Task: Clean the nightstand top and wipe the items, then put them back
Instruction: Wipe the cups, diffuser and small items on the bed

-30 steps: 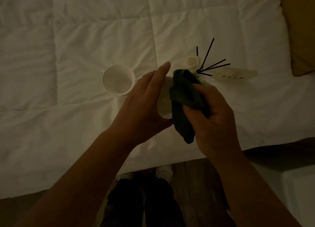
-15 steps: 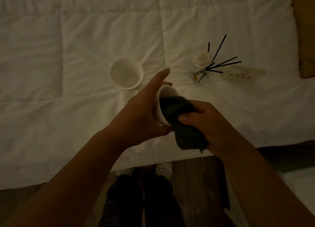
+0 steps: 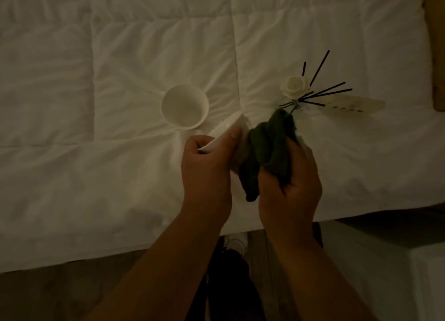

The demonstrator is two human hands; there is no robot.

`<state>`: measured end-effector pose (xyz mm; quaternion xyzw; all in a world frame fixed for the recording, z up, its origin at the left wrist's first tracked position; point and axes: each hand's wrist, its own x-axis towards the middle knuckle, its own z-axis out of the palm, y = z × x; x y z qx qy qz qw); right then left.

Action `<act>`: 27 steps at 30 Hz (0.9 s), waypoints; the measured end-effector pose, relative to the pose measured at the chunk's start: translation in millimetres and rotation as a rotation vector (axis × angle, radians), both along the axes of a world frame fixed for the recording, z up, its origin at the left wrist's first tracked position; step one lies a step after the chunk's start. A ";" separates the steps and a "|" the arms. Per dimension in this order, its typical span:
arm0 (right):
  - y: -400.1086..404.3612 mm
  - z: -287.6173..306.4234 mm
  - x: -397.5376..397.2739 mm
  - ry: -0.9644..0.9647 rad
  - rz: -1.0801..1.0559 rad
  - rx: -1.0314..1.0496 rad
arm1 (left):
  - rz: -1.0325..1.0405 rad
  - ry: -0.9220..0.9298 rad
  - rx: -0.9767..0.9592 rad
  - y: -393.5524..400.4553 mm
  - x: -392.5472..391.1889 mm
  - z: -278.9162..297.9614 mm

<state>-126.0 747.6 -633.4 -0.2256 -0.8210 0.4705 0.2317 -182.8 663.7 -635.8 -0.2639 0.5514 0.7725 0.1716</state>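
Observation:
My left hand (image 3: 207, 161) grips a white cup (image 3: 226, 130) tilted on its side above the white bed (image 3: 120, 176). Against that cup's outer wall my right hand (image 3: 291, 183) presses a bunched dark green cloth (image 3: 269, 147), which it holds. A second white cup (image 3: 184, 109) stands upright on the bed just beyond my left hand. To the right lie a reed diffuser with black sticks and a white rose (image 3: 295, 88), and a pale flat remote-like item (image 3: 354, 105).
The white nightstand (image 3: 409, 260) shows at the lower right, beside the bed's edge. A mustard pillow (image 3: 437, 55) lies at the bed's right end. My feet (image 3: 234, 243) stand on the wooden floor below the bed edge.
The cloth has come out of the cup's mouth and now rubs its outside. My left hand turned the cup on its side and its fingers curled round the rim.

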 end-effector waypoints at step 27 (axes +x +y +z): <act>15.0 26.7 -11.4 0.104 0.115 -0.485 | -0.379 0.067 0.022 -7.3 -15.2 40.5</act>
